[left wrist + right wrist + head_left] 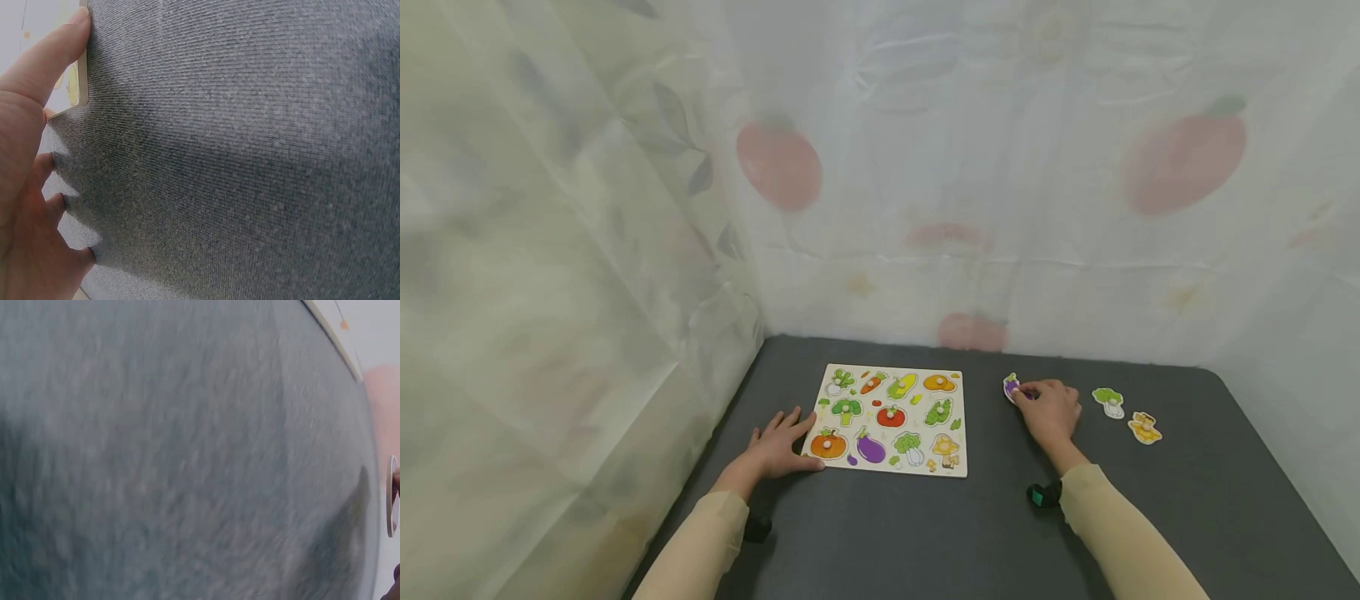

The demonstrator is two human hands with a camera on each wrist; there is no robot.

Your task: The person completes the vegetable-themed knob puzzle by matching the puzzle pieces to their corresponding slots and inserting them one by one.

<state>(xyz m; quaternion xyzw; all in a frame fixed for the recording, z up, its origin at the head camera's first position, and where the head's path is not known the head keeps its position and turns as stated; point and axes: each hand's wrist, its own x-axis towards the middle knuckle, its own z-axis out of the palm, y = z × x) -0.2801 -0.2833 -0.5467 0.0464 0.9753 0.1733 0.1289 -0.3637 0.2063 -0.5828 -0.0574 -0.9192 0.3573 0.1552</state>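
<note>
A vegetable peg puzzle board point(880, 419) lies flat on the table, several knobbed pieces in it, among them a tomato and a pumpkin. My left hand point(777, 447) is spread at its lower left corner, the thumb point(53, 59) lying over the board's edge in the left wrist view. Right of the board, my right hand point(1051, 414) pinches a purple eggplant puzzle piece point(1011, 385). In the right wrist view that piece point(391, 509) stands on edge at the far right, held up over the dark cloth, with only fingertips of the hand showing.
A bok choy piece point(1108, 402) and a yellow mushroom piece point(1145, 427) lie on the dark table point(925, 542) to the right of my right hand. White printed curtains point(880, 167) close off the back and sides. Each wrist wears a small black camera.
</note>
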